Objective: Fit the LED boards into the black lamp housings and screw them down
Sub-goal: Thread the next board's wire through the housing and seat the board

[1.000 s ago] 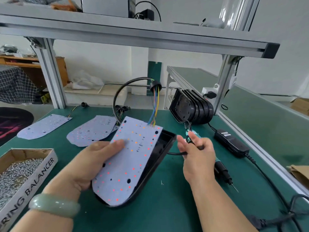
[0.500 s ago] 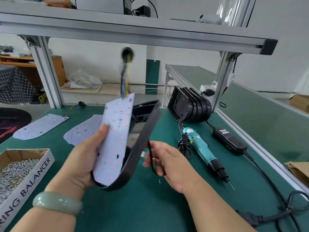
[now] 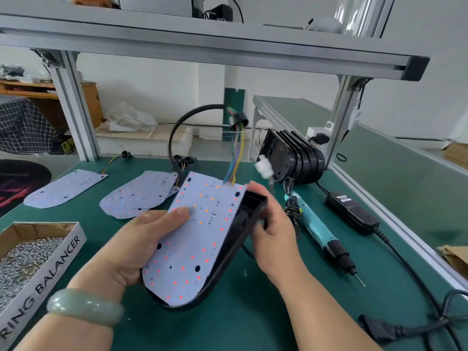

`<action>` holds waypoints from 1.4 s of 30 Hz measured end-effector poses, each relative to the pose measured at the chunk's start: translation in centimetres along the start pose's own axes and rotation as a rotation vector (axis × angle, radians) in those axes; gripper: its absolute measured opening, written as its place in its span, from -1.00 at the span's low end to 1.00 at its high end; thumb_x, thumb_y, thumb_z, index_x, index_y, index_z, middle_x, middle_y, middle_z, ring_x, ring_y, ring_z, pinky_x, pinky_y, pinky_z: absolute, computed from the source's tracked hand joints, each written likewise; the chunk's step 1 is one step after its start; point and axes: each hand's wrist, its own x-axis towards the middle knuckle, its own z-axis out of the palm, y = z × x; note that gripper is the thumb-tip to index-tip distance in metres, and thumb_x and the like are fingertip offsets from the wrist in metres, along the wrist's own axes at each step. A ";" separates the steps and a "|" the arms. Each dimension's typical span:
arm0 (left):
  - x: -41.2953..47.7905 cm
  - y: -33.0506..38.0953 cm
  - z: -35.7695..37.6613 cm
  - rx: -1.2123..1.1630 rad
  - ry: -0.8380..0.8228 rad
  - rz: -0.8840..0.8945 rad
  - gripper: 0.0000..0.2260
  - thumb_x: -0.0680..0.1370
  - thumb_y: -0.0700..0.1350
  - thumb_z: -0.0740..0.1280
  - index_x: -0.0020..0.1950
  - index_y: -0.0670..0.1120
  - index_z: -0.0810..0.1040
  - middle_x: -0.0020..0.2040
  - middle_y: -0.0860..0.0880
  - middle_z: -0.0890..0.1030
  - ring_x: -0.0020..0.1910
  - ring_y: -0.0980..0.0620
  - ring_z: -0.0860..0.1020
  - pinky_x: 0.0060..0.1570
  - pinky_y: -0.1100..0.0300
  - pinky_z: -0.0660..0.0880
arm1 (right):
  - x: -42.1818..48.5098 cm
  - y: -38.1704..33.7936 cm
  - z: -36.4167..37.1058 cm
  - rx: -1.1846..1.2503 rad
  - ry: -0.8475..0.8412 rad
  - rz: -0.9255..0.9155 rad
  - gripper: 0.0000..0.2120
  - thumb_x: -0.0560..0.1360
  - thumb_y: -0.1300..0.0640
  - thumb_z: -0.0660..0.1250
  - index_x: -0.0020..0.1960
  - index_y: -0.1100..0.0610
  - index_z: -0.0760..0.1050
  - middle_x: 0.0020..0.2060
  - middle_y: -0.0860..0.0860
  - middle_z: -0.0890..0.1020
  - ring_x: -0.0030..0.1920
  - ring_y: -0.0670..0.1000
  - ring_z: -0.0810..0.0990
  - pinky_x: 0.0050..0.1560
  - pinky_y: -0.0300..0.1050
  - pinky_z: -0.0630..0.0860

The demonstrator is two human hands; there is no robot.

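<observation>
A pale LED board [image 3: 200, 239] with red and orange dots lies tilted over a black lamp housing [image 3: 235, 239], both held above the green bench. My left hand [image 3: 141, 247] grips their left side, thumb pressing on the board's face. My right hand [image 3: 272, 231] holds the housing's right edge, fingers curled round it. Coloured wires [image 3: 235, 158] rise from the board's top to a black grommet on a looping black cable [image 3: 182, 127]. A white connector [image 3: 263, 168] hangs blurred beside it.
Spare LED boards [image 3: 139, 193] [image 3: 65, 186] lie at the back left. A stack of black housings [image 3: 291, 158] stands at the back right. A teal electric screwdriver [image 3: 319, 231] and its power adapter [image 3: 352, 211] lie to the right. A box of screws [image 3: 33, 254] sits at the left.
The board and housing have tipped back from nearly upright to face up. My right hand moved up from the cable below to the housing's right edge. The cable loop swung down.
</observation>
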 end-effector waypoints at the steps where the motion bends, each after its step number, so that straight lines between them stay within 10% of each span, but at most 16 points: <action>1: 0.0 -0.1 0.4 -0.016 -0.040 0.003 -0.69 0.30 0.06 0.38 -0.24 -0.18 0.71 -0.26 -0.20 0.69 -0.41 -0.09 0.66 -0.49 0.19 0.53 | -0.1 -0.1 0.1 0.139 -0.093 0.052 -0.47 0.50 0.50 0.20 0.25 -0.03 0.51 0.15 -0.12 0.64 0.19 -0.09 0.57 0.24 -0.10 0.49; 5: -0.2 -0.1 1.1 -0.111 -0.111 0.032 -0.61 0.20 0.12 0.55 -0.23 -0.20 0.71 -0.26 -0.21 0.69 -0.40 -0.07 0.66 -0.45 0.21 0.55 | -0.3 -0.4 0.2 0.337 -0.288 0.229 -0.81 0.53 0.31 0.32 0.13 0.33 0.55 0.04 0.42 0.58 -0.06 0.10 0.49 -0.04 0.09 0.41; 10: -0.2 0.1 -0.1 -0.209 0.036 0.075 -0.70 0.32 0.05 0.32 -0.29 -0.14 0.72 -0.28 -0.13 0.69 -0.39 -0.02 0.66 -0.43 0.18 0.59 | -0.1 -0.3 0.4 0.087 -0.036 0.377 -0.68 0.58 0.22 0.20 -0.30 0.07 0.58 -0.49 -0.09 0.50 -0.47 -0.09 0.32 -0.47 -0.30 0.27; 12: 0.1 0.4 -1.4 -0.345 0.109 0.107 -0.69 0.33 0.11 0.33 -0.17 -0.07 0.73 -0.15 -0.08 0.71 -0.24 -0.01 0.68 -0.23 0.07 0.64 | 0.4 0.0 0.4 0.038 0.117 0.522 -0.69 0.59 0.22 0.10 -0.11 0.02 0.59 -0.53 -0.17 0.51 -0.44 -0.09 0.32 -0.42 -0.27 0.24; 15: 0.0 1.1 -2.8 -0.401 0.132 0.176 -0.67 0.38 0.16 0.29 -0.08 0.01 0.73 -0.07 -0.01 0.71 -0.12 0.04 0.68 -0.12 0.01 0.63 | 0.7 -0.4 1.0 0.095 0.141 0.573 -0.56 0.55 0.36 0.01 0.18 -0.07 0.45 0.05 -0.21 0.60 -0.18 -0.14 0.49 -0.20 -0.32 0.37; 19: -0.1 0.9 -2.5 -0.212 0.108 0.152 -0.72 0.36 0.06 0.29 -0.19 -0.06 0.73 -0.18 -0.06 0.72 -0.27 0.03 0.69 -0.33 0.15 0.62 | -0.3 -0.5 0.8 -0.515 -0.001 0.329 -0.42 0.57 0.14 0.19 0.51 -0.16 0.08 0.46 -0.23 0.25 0.26 -0.06 0.46 0.12 -0.15 0.36; 24: 0.0 0.3 -1.0 -0.076 0.012 0.124 -0.69 0.29 0.10 0.38 -0.25 -0.13 0.72 -0.24 -0.16 0.70 -0.35 -0.04 0.68 -0.42 0.20 0.58 | -0.3 -0.7 0.2 -0.224 -0.109 0.016 -0.42 0.50 0.16 0.33 0.46 -0.15 0.26 -0.16 -0.37 0.57 -0.40 -0.09 0.41 -0.27 -0.22 0.44; 27: 0.2 -0.2 -0.4 -0.090 -0.048 0.127 -0.61 0.26 0.15 0.45 -0.22 -0.17 0.72 -0.22 -0.17 0.70 -0.33 -0.06 0.68 -0.40 0.21 0.57 | -0.1 -1.3 0.8 0.217 -0.173 0.088 -0.54 0.51 0.39 0.32 0.34 0.06 0.42 -0.01 -0.20 0.66 -0.09 0.25 0.55 0.07 0.27 0.54; 30: 0.3 -0.4 -0.3 -0.085 -0.080 0.129 -0.66 0.27 0.11 0.47 -0.22 -0.17 0.72 -0.23 -0.17 0.70 -0.35 -0.06 0.68 -0.40 0.21 0.57 | 0.1 -1.1 0.8 0.417 -0.172 0.132 -0.69 0.48 0.42 0.33 0.13 0.13 0.53 0.06 0.06 0.66 0.11 0.13 0.58 0.28 0.18 0.46; 36: 0.2 -0.4 -0.2 -0.093 -0.056 0.110 -0.67 0.33 0.12 0.31 -0.25 -0.10 0.73 -0.27 -0.10 0.70 -0.37 -0.01 0.67 -0.43 0.23 0.56 | 0.3 -0.4 0.8 0.257 -0.214 0.169 -0.69 0.49 0.41 0.36 0.18 0.17 0.53 0.09 0.11 0.67 0.17 0.15 0.60 0.26 0.22 0.48; 39: 0.4 -0.5 0.0 -0.123 -0.030 0.105 -0.65 0.37 0.12 0.24 -0.31 -0.07 0.72 -0.35 -0.07 0.68 -0.45 0.03 0.64 -0.49 0.26 0.53 | 0.4 0.0 0.5 0.074 -0.226 0.159 -0.77 0.51 0.29 0.36 0.04 -0.02 0.58 -0.08 0.08 0.68 -0.11 -0.01 0.55 0.11 0.17 0.56; 42: -0.1 0.4 0.4 -0.276 -0.134 0.121 -0.54 0.48 0.18 0.16 -0.41 -0.03 0.68 -0.47 -0.09 0.61 -0.52 0.07 0.60 -0.50 0.34 0.51 | 0.4 -0.1 0.4 -0.085 -0.179 0.075 -0.72 0.53 0.07 0.36 -0.35 0.00 0.49 -0.39 0.00 0.46 -0.33 -0.16 0.33 -0.26 -0.33 0.39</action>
